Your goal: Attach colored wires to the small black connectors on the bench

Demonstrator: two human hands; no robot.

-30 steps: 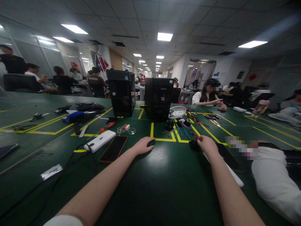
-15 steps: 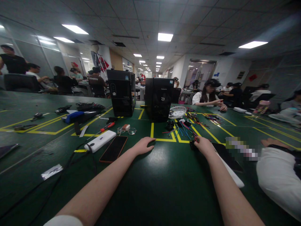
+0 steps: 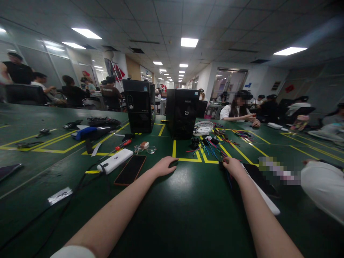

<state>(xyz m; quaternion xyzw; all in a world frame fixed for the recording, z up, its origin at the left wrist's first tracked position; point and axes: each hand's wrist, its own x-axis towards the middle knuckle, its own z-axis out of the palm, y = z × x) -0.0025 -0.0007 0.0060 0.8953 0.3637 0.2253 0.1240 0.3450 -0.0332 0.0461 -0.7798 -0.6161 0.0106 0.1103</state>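
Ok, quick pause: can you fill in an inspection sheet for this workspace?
Surface: green table, marked with yellow tape.
Job's things: coloured wires running toward the right hand; two black computer cases upright beyond.
Clutter: phone, glasses, red screwdriver, white basket.
Grips: left hand open, nothing seen in it; right hand's hold unclear.
Cables: black cable on the table's near left.
Surroundings: white sleeve at right; people seated beyond.

Phone (image 3: 131,170), eyeglasses (image 3: 151,149), apparently a red screwdriver (image 3: 123,144)
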